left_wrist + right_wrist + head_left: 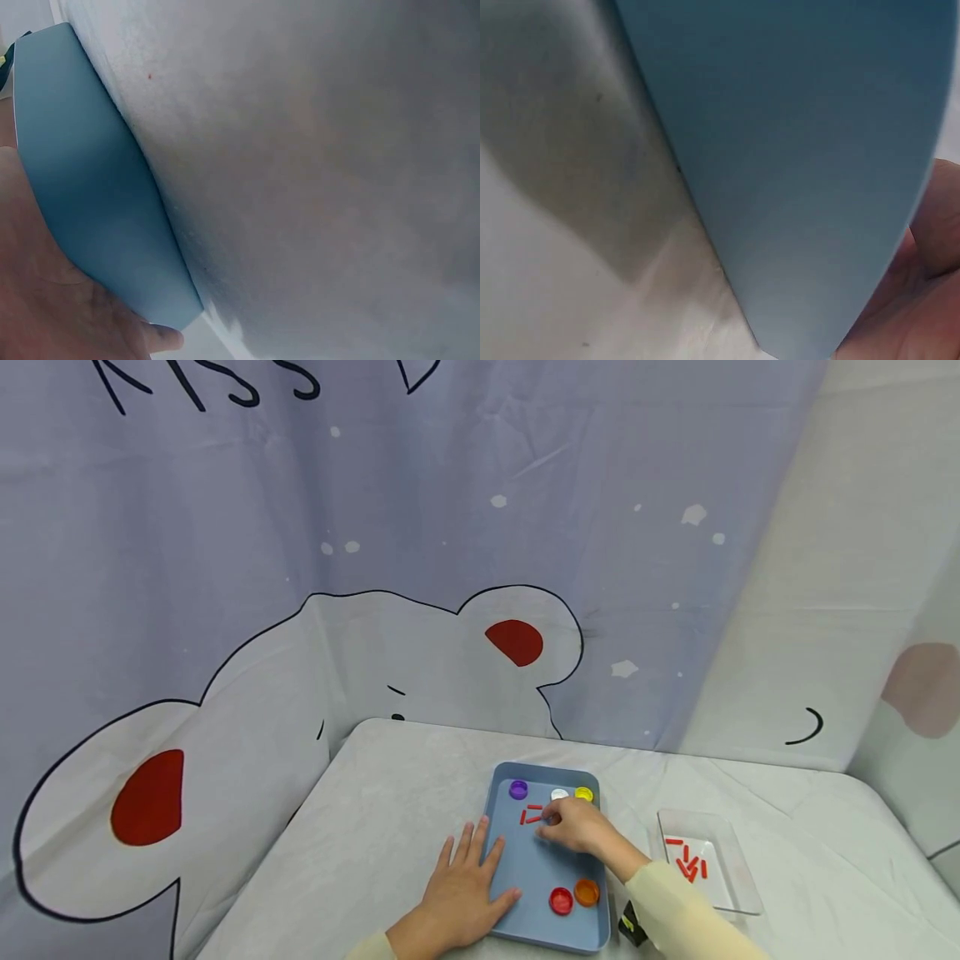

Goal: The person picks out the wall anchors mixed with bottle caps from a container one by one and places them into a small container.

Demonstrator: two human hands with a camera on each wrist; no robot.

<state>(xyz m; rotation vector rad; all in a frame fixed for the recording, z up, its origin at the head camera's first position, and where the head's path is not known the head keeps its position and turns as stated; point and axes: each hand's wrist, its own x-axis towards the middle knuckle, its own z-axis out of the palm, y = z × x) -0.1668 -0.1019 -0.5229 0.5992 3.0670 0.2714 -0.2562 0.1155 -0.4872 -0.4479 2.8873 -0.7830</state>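
Note:
A blue-grey tray (536, 868) lies on the white cloth. My left hand (461, 897), fingers straight and spread, rests at its left edge; in the left wrist view part of that hand (67, 315) shows beside the tray's outer wall (97, 150). Above the tray's right half, my right hand (576, 825) bends its fingers close to several thin red sticks (533, 819). Whether a stick is between those fingertips is hidden. The right wrist view shows mostly tray wall (795, 165), with some fingers (900, 322) at its right edge.
Around the tray's inside stand small round purple (518, 789), white (558, 794), yellow (583, 793), red (561, 901) and orange (587, 892) pieces. A clear box (738, 868) to the right holds several red sticks (692, 865). A printed curtain (450, 510) hangs behind.

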